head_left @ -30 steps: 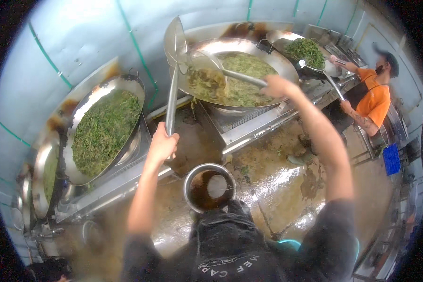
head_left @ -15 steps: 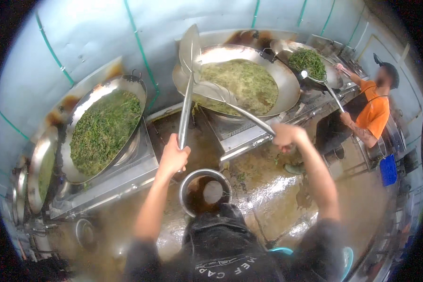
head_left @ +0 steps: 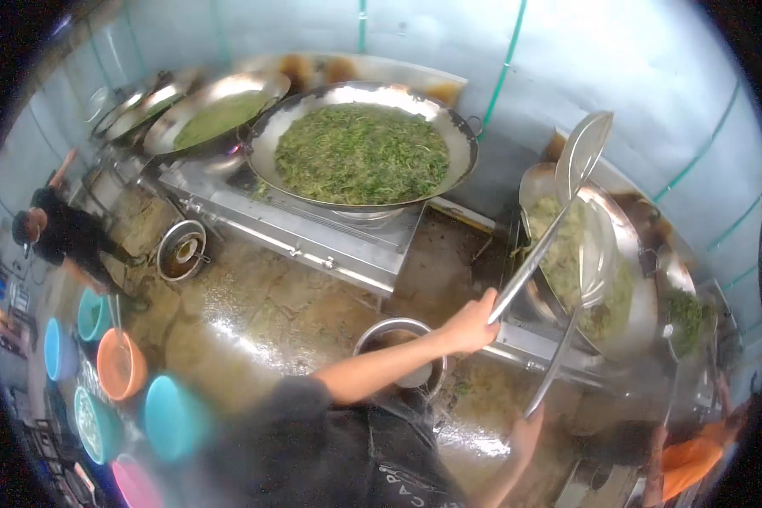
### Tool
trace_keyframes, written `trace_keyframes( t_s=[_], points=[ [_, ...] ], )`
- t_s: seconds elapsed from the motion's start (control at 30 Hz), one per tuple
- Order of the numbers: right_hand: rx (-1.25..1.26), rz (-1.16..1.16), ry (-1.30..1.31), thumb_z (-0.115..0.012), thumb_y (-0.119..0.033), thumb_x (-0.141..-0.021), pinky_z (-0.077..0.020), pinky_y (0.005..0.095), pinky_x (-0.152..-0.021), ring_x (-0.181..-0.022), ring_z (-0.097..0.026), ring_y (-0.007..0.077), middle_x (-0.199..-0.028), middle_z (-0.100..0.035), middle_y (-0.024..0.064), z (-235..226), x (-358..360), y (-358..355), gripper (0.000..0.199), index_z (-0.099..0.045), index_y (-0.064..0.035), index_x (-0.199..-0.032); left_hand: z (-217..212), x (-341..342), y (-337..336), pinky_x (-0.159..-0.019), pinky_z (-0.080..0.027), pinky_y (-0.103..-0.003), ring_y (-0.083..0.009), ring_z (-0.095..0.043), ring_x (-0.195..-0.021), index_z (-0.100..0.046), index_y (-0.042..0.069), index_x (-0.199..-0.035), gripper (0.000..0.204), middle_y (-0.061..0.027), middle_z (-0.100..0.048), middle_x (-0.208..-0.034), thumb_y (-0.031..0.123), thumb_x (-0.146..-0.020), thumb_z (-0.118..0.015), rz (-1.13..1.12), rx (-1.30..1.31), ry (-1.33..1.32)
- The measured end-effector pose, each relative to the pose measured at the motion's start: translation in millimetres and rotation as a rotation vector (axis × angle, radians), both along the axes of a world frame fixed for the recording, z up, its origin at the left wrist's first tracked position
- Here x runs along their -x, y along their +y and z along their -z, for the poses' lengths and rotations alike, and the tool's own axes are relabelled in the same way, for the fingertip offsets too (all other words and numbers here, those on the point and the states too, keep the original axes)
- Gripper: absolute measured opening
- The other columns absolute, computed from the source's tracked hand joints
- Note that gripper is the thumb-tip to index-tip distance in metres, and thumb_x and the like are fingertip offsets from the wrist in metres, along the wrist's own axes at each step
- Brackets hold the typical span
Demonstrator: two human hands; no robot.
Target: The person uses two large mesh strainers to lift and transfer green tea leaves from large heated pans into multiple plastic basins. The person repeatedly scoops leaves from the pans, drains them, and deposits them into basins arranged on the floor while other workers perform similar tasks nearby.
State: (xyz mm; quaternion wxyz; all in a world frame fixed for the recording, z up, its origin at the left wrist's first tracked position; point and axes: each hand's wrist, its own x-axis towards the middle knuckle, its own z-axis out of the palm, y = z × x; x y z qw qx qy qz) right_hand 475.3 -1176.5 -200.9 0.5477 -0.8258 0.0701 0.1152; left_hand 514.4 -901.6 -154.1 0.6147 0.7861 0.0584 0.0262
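Note:
My left hand [head_left: 476, 325] grips the handle of a long metal skimmer [head_left: 586, 151], its wide round head raised over the wok to the right. Lower down, my right hand [head_left: 527, 436] holds a second long-handled skimmer [head_left: 597, 258] by its handle end. That one's head is over the same wok, blurred. Inside this right-hand wok [head_left: 643, 296] is greenish liquid with greens [head_left: 559, 245]. The two skimmers appear close together, one head above the other. A large wok [head_left: 265, 157] full of chopped leafy greens [head_left: 364, 157] stands to the left, apart from both hands.
A metal pot [head_left: 379, 330] stands on the wet floor below my left forearm. More woks [head_left: 250, 85] line the back left. Coloured tubs [head_left: 173, 415] and a person in black [head_left: 68, 224] are at left. At lower right works a person in orange [head_left: 694, 466].
The view has turned left, so the woks and skimmers sit farther right in the picture. Both hands keep their skimmers. The tubs and the person in black have come into view.

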Motion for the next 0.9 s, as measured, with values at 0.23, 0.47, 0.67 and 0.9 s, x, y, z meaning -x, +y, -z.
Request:
trace_keyframes(
  t_s=[0.23, 0.47, 0.67, 0.9],
  points=[
    [-0.433, 0.106, 0.159, -0.055, -0.005, -0.085, -0.0294, 0.0233, -0.030, -0.038, -0.038, 0.0087, -0.061, -0.044, 0.0004, 14, 7, 24, 0.030, -0.041, -0.0044, -0.111, 26, 13, -4, -0.039, -0.046, -0.034, -0.0205, -0.055, -0.043, -0.034, -0.002, -0.108, 0.033, -0.0127, -0.053, -0.060, 0.009, -0.083, -0.053, 0.066, 0.258, 0.250],
    [-0.425, 0.110, 0.163, -0.056, -0.006, -0.086, -0.0285, 0.0244, -0.031, -0.038, -0.034, 0.0081, -0.057, -0.039, -0.0013, 17, 10, 27, 0.020, -0.041, -0.0080, -0.099, 65, 34, -19, -0.036, -0.040, -0.029, -0.0137, -0.047, -0.042, -0.039, 0.002, -0.107, 0.029, -0.0047, -0.048, -0.060, 0.010, -0.085, -0.057, 0.112, 0.452, 0.292],
    [-0.338, 0.095, 0.145, -0.060, -0.009, -0.085, -0.0319, 0.0243, -0.033, -0.042, -0.041, 0.0086, -0.061, -0.045, -0.0006, 33, 17, 25, 0.020, -0.045, -0.0053, -0.096, 107, 50, -24, -0.039, -0.034, -0.023, -0.0078, -0.042, -0.044, -0.044, 0.011, -0.096, 0.024, 0.0018, -0.043, -0.059, 0.012, -0.083, -0.064, 0.241, 0.832, 0.424],
    [-0.643, 0.106, 0.273, -0.058, -0.007, -0.087, -0.0325, 0.0254, -0.033, -0.039, -0.038, 0.0093, -0.055, -0.042, -0.0009, 12, 24, 51, 0.016, -0.044, -0.0035, -0.094, 99, 48, -28, -0.037, -0.031, -0.022, -0.0069, -0.039, -0.044, -0.043, 0.009, -0.095, 0.023, 0.0036, -0.041, -0.060, 0.011, -0.085, -0.064, 0.271, 0.837, 0.557]
  ],
)
